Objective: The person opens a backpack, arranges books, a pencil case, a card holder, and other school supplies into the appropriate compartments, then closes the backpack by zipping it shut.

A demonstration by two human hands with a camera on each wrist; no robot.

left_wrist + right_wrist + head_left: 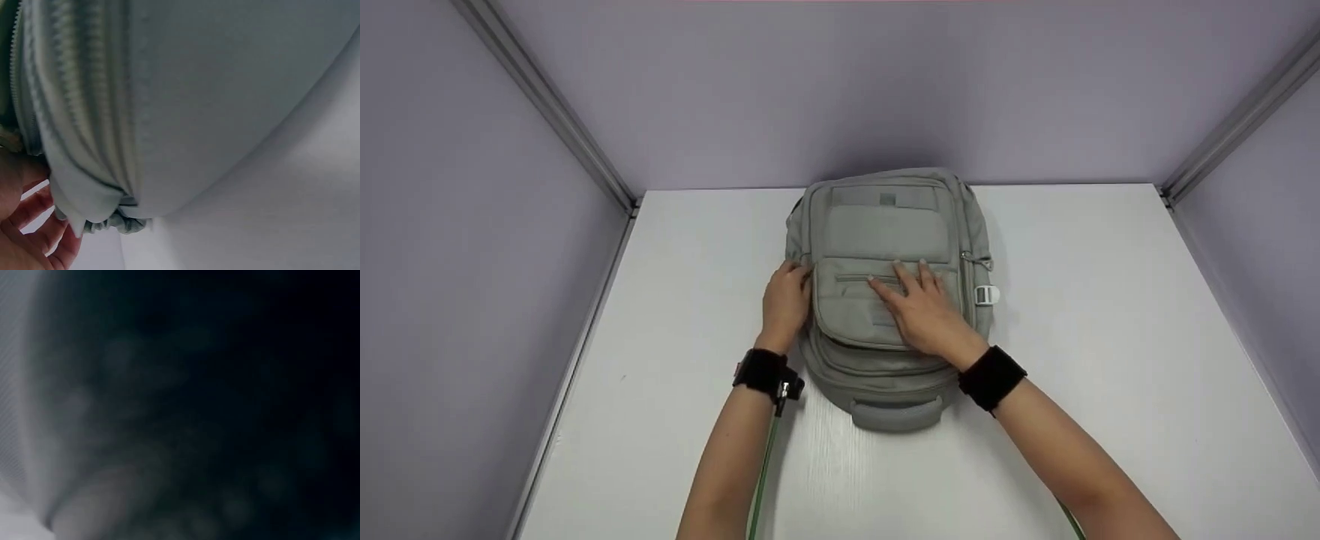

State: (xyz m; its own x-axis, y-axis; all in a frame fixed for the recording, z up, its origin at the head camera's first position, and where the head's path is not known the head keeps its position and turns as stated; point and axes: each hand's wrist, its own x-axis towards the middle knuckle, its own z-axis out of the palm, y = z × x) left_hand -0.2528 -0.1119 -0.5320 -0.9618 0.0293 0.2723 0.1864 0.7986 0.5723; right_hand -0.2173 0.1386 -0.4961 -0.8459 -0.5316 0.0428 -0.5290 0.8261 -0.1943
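A grey-green backpack [889, 232] lies front side up, its top handle [896, 416] toward me. My left hand [786, 300] is at its left side, curled fingertips gripping the edge by the front pocket's zipper; whether they pinch a zipper pull is hidden. In the left wrist view, the thumb and bent fingers [36, 211] of that hand meet the fabric beneath the zipper tracks [84, 84]. With fingers spread, my right hand [924, 311] rests flat on the front pocket [847, 307], whose near edge gapes slightly. The right wrist view is dark and blurred.
The white table [1080, 300] runs back to a pale wall [735, 97], with side panels left and right. A white buckle [987, 295] and a zipper pull with a loop [979, 260] are on the backpack's right side. Green cables [763, 472] trail from the wrists.
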